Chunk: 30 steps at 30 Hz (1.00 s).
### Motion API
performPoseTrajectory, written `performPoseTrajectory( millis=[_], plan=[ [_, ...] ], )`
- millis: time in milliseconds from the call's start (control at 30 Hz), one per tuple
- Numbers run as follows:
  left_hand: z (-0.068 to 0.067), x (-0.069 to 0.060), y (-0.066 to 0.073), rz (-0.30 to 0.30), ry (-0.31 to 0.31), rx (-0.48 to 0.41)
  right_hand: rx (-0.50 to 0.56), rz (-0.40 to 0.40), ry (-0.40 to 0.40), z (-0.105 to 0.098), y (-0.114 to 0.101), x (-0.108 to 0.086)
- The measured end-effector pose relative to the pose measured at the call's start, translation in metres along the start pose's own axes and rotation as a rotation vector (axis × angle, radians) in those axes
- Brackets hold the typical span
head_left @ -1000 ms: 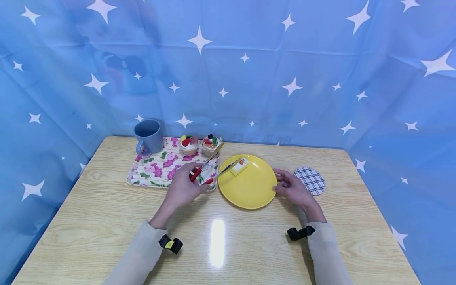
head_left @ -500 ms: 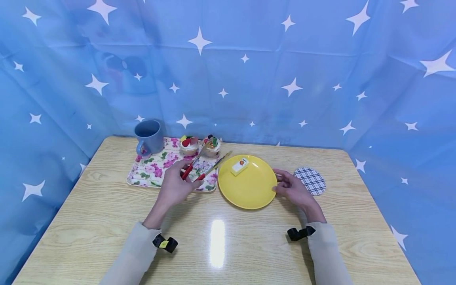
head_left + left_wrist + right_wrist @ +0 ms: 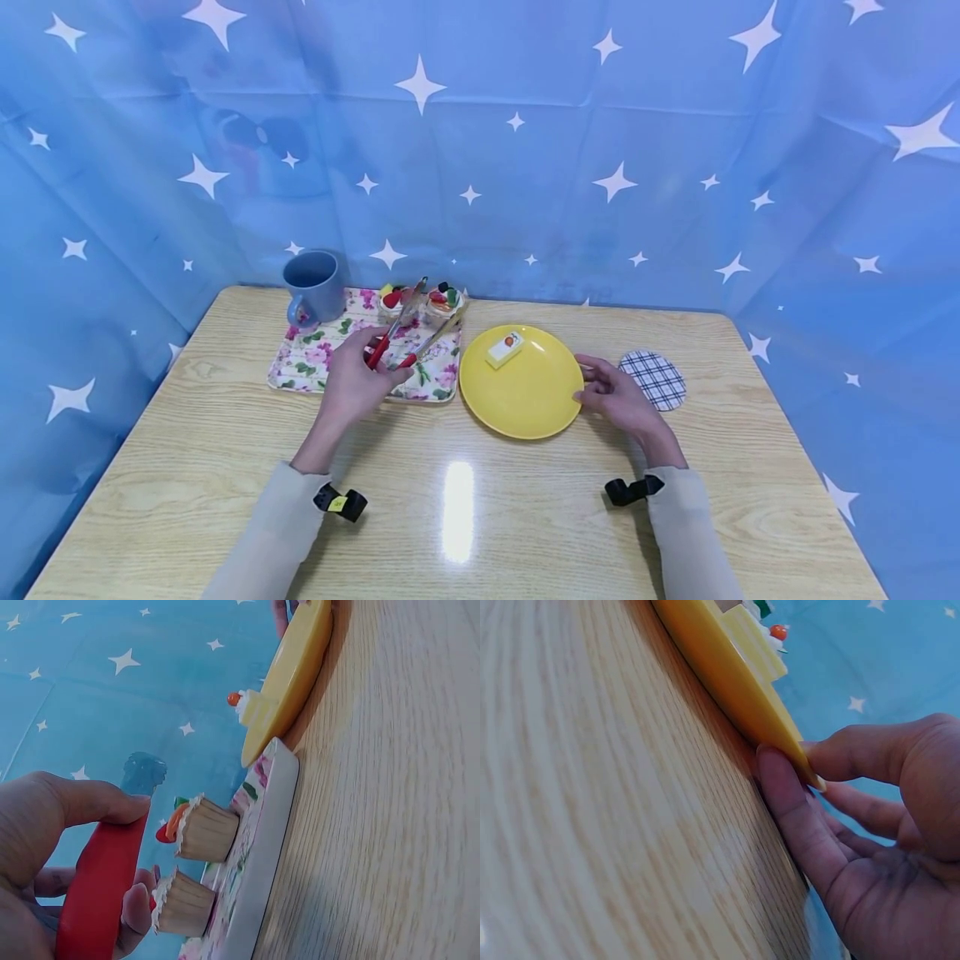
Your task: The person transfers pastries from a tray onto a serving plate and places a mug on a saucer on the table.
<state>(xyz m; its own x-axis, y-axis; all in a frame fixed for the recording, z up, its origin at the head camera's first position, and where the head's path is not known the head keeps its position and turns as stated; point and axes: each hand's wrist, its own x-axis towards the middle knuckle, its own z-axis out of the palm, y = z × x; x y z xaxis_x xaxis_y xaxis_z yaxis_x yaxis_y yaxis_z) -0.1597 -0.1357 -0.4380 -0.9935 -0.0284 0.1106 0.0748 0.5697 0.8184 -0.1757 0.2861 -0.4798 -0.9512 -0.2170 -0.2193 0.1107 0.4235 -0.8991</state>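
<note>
Spreading wide above the tray (image 3: 300, 367), the red-handled tongs (image 3: 378, 352) have swung leftward with the left hand (image 3: 356, 375): a second ago one tip was at the cake (image 3: 504, 350) on the yellow plate (image 3: 525, 392), half a second ago the tips were further right, and now, in the head view, they overlap the left cupcake (image 3: 389, 307) and the right cupcake (image 3: 442, 308). The cake has stayed put toward the back left of the plate, and the right hand (image 3: 618, 400) has kept its place at the plate's right edge. The left hand's thumb and fingers are curled round the red handles, the thumb pressed on one handle in the left wrist view, leaving the two arms of the tongs well apart with nothing between their tips; the one tip visible there stands clear of both cupcakes, against the curtain (image 3: 187, 645). The right hand pinches the plate's rim between thumb and finger, seen closely in the right wrist view. Both cupcakes sit upright side by side at the back right of the flowered tray, just beside the plate. A blue mug (image 3: 318, 292) stands at the tray's back left corner, and a checked coaster (image 3: 654, 381) lies on the table (image 3: 562, 517) just right of the right hand.
</note>
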Motion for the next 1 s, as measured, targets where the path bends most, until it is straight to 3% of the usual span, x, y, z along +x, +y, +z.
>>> performPoseTrajectory(
  millis=[433,1000],
  plan=[
    [-0.008,0.006,-0.009,-0.014,0.076,0.0,0.0,-0.006,0.009,0.001,-0.001,0.0],
    [-0.014,0.012,-0.022,-0.105,0.141,0.007,-0.005,-0.007,0.011,0.001,0.001,0.001]
  ],
)
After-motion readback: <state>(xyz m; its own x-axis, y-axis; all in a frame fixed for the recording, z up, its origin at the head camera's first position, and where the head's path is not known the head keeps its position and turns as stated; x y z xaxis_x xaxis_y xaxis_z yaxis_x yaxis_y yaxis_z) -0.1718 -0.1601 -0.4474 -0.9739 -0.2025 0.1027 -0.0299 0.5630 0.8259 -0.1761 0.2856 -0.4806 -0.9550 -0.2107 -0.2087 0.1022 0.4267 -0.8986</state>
